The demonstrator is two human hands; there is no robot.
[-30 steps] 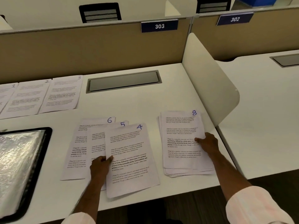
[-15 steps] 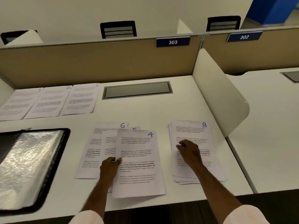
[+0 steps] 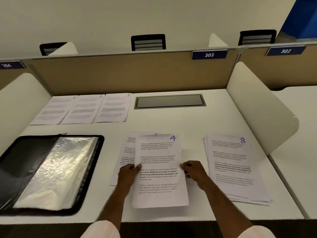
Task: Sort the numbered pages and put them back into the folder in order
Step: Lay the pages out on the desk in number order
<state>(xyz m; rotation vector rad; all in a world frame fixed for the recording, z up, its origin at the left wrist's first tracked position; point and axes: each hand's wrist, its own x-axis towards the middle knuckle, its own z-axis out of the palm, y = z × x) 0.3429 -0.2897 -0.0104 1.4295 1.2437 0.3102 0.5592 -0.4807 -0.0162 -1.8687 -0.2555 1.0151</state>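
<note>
Study hall or office carrels — numbered desk labels (image 3: 209,54), partition panels (image 3: 130,74), white desks (image 3: 171,124)

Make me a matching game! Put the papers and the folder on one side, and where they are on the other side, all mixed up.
Things
1. white page numbered 4
2. white paper stack topped by 8
3. open black folder with shiny plastic sleeves
4. white page numbered 3

Places
A. left part of the white desk
B. at the back, beside the grey metal hatch
C. held by the left hand and right hand
D. right side, nearest the cream divider

Pairs: 1-C, 2-D, 3-A, 4-B
</note>
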